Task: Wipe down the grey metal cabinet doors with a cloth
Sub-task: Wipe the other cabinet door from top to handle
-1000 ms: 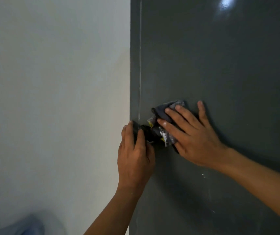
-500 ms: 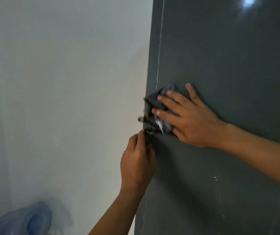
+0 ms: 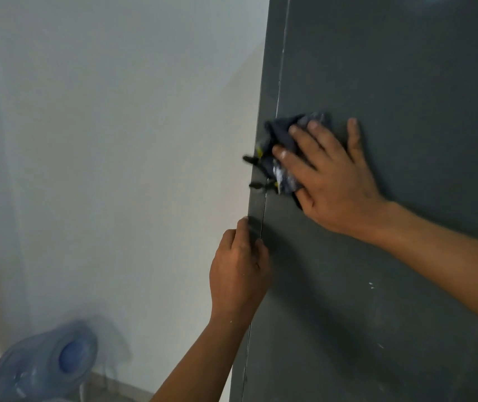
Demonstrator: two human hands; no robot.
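The grey metal cabinet door (image 3: 400, 68) fills the right half of the view, with small white specks low on it. My right hand (image 3: 330, 175) lies flat on the door near its left edge and presses a crumpled dark blue-grey cloth (image 3: 282, 146) against it. Dark frayed ends of the cloth stick out past the door's edge. My left hand (image 3: 239, 271) is below, its fingers curled around the cabinet's left edge (image 3: 256, 204), apart from the cloth.
A pale wall (image 3: 116, 140) takes up the left half. A large blue water bottle (image 3: 46, 367) stands blurred at the bottom left, beside a strip of floor and a brown edge at the far left.
My right hand and the cloth have slid up along the door's left edge. My left hand has let go of the cloth's end and stayed lower on the edge. The view has swung left.
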